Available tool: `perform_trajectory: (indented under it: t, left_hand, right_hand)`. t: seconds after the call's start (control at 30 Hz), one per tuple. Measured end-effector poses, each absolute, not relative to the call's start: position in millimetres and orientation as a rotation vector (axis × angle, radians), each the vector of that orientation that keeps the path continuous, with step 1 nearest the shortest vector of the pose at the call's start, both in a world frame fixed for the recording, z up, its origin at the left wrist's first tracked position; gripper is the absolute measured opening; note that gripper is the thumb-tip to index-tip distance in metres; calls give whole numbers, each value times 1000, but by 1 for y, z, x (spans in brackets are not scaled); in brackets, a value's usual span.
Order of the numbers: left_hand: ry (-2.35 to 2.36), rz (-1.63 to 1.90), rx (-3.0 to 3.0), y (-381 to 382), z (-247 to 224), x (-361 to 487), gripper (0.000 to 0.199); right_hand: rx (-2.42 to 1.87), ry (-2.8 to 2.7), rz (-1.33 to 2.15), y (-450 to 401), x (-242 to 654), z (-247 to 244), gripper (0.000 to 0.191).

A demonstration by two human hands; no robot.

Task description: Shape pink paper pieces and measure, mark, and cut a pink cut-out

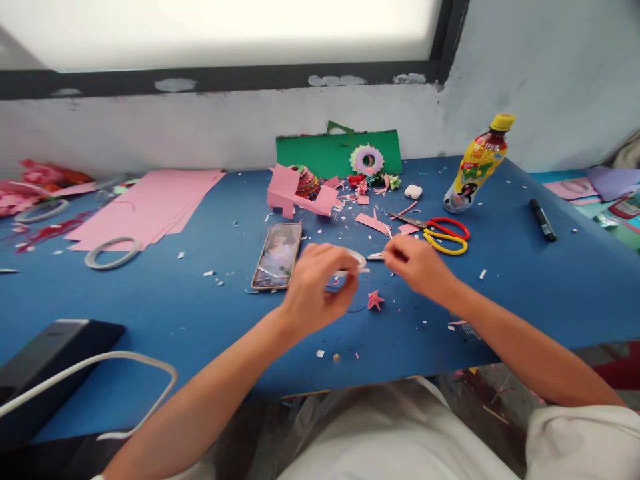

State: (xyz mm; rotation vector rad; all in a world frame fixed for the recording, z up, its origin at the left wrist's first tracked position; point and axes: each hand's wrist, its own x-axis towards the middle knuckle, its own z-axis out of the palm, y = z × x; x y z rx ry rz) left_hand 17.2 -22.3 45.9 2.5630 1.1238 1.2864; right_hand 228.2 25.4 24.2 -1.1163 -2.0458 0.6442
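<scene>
My left hand (320,287) is closed around a small white roll of tape (357,259), its edge showing beyond the fingers. My right hand (417,263) is pinched shut to the right of the roll; what its fingertips hold, if anything, is too small to tell. A thin dark-and-white object (376,257) shows beside those fingertips, and I cannot tell whether they touch it. On the table below and between both hands sits a small pink paper star (375,301) with a thin dark line running left from it. Scissors (445,235) with red and yellow handles lie just beyond my right hand.
A phone (279,256) lies left of my left hand. Pink sheets (150,200), a tape ring (113,253) and a black box (65,360) with a white cable are further left. Behind are cut pink card (285,190), a green board (320,153), a bottle (477,167) and a marker (543,219).
</scene>
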Motion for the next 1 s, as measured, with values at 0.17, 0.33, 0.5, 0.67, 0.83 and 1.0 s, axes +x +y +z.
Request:
perform_trajectory:
  t: [0.17, 0.33, 0.5, 0.67, 0.83, 1.0]
  left_hand:
    - [1087, 1448, 2171, -25, 52, 7, 8]
    - [1021, 1206, 1868, -28, 50, 13, 8]
    - [1017, 1250, 2000, -26, 46, 15, 8]
    - [1033, 1399, 2548, -21, 42, 12, 21]
    - [988, 1418, 2750, -17, 43, 8, 23]
    - [894, 1266, 2740, -13, 47, 2, 20]
  right_hand:
    - [-1008, -1969, 689, 34, 232, 19, 23]
    - [-643, -1852, 1006, 7, 212, 15, 42]
    - [-645, -1577, 1336, -1, 210, 11, 40]
    - [-631, -1480, 1444, -3, 209, 14, 42]
    - [-689, -1505, 1410, -8, 210, 17, 45]
    - [-704, -1513, 1420, -8, 212, 19, 47]
